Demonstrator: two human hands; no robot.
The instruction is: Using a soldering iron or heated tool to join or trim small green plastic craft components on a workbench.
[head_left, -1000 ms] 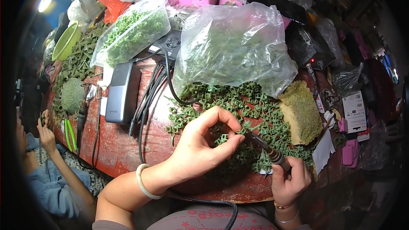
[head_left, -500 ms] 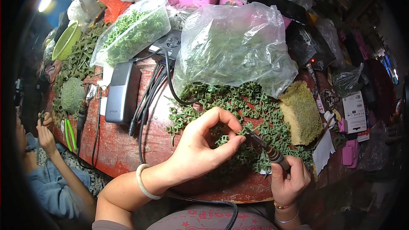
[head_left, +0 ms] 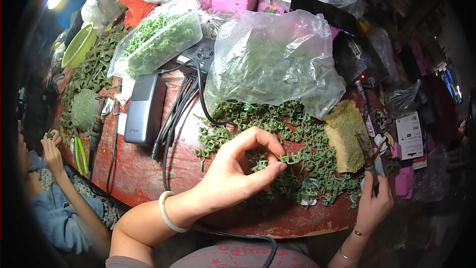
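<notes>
Between thumb and forefinger, my left hand (head_left: 238,166) pinches a small green open-framed piece (head_left: 292,158); the other fingers curl beneath. It hangs over a loose heap of similar green pieces (head_left: 317,149) spread on the red table. At the right, my right hand (head_left: 376,199) grips the handle of a soldering iron (head_left: 370,165), whose thin tip points up and away. That tip is over or against a yellowish block with a crumbly green top (head_left: 347,134); I cannot tell whether they touch.
A clear bag (head_left: 277,59) of green pieces lies beyond the heap. Left of it stand a grey power bank (head_left: 145,109), black cables (head_left: 173,114) and a clear tub (head_left: 158,40) of green pieces. Pink boxes (head_left: 406,182) sit right. Another person's hands (head_left: 51,146) work at far left.
My right hand has moved the soldering iron rightward, away from the piece in my left hand, to the crumbly block. The left hand keeps its pinch almost in place.
</notes>
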